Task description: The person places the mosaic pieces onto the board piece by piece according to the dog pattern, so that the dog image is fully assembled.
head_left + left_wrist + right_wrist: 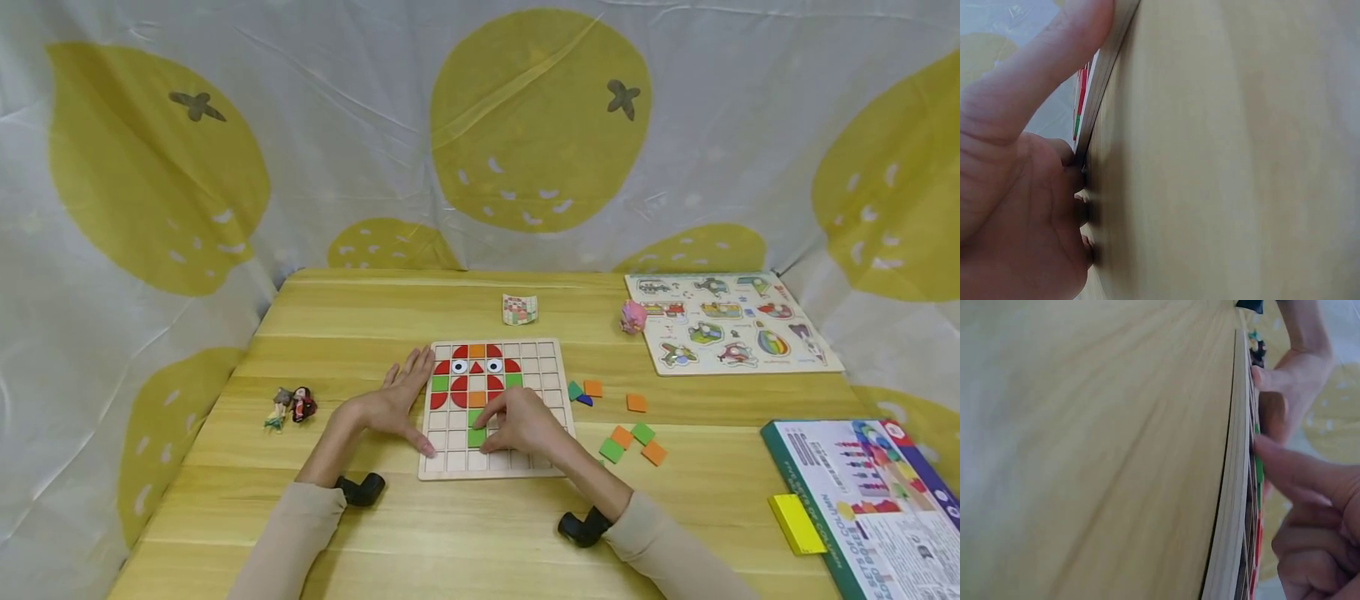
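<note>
Mosaic grid board, right hand at a green square

Materials and shapes, left to right: two small doll-like figurines, one dark-haired with red. Left hand flat, fingers spread and straight, along the left edge of the grid board, pale layered wood. Right hand: thumb and forefinger bent, pinching a green square tile at the board's near-middle cells; other fingers curled under. Curled-edged printed card beyond the board. Right of it, loose flat tiles, mostly orange and green squares. Farther off, a knobbly pink toy beside a wooden picture puzzle. Near right, a yellow block against a printed box.

Containers: the grid's square cells hold red curved pieces, two round-eyed pieces, a red triangle, orange and green squares; right-hand columns bare. Puzzle bears vehicle pictures.

Surface and room: wood-grain table, yellowish; creased pale cloth behind and at both sides, printed with big yellow lemons.
</note>
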Demonstrator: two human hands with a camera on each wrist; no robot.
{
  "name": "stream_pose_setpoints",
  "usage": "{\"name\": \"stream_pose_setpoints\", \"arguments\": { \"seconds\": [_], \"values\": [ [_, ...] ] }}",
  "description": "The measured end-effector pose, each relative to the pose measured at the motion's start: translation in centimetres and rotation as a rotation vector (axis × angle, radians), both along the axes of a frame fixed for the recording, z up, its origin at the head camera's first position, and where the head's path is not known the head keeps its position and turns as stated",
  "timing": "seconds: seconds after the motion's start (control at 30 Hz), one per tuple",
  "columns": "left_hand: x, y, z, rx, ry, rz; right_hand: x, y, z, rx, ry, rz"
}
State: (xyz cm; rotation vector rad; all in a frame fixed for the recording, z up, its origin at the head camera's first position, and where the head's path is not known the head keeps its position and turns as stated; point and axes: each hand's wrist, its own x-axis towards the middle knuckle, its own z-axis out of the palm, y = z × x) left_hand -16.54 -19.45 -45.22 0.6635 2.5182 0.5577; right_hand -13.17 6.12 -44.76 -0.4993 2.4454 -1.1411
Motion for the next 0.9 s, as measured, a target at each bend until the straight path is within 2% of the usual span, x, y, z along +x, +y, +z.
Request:
{"name": "stream_pose_setpoints", "arguments": {
  "seconds": [0.1,0.2,0.37,0.47,0.57,0.67,0.9],
  "values": [
    [0.0,0.0,0.0,0.008,0.006,-0.006,-0.2,0.8,0.0,0.001,0.006,0.066],
    [0.0,0.1,0.0,0.007,0.006,-0.008,-0.5,2.9,0.4,-0.024,0.002,0.081],
    [0.1,0.0,-0.1,0.004,0.0,0.0,-0.7,9.5,1.1,-0.039,-0.018,0.023],
    [0.2,-0.2,0.0,0.014,-0.002,0.008,-0.5,13.7,1.0,-0.008,-0.047,0.022],
    [0.2,-0.3,0.0,0.018,0.0,0.01,-0.2,16.5,0.7,0.009,-0.111,0.042],
    [0.2,-0.3,-0.1,0.014,0.004,0.003,0.0,17.6,0.4,0.018,-0.14,0.064],
    [0.2,-0.1,0.1,0.019,0.005,-0.006,-0.1,17.1,-0.2,0.01,-0.096,0.083]
  ]
}}
